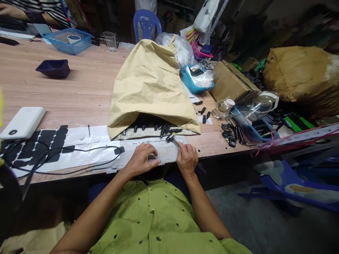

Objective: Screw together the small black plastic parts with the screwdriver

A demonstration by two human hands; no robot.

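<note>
My right hand (187, 159) is closed around the handle of a small hammer (171, 137). Its metal head, with a yellowish end, lies just above the grey-white board (127, 150) at the table's front edge. Left of it, my left hand (143, 159) is over the same board, thumb and fingers apart; a blurred greyish patch shows between them, too unclear to name. Just beyond both hands, a large beige sack (148, 84) lies with its mouth towards me. Several small black pieces (163, 130) lie in and at that mouth.
On the left are a white power bank (23, 121), a looped black cable (79, 150) and a sheet of black stickers (43, 144). Key fobs (231, 141), a bottle (222, 108) and a blue basket (245, 123) stand right. Another person's arm (54, 21) shows far left.
</note>
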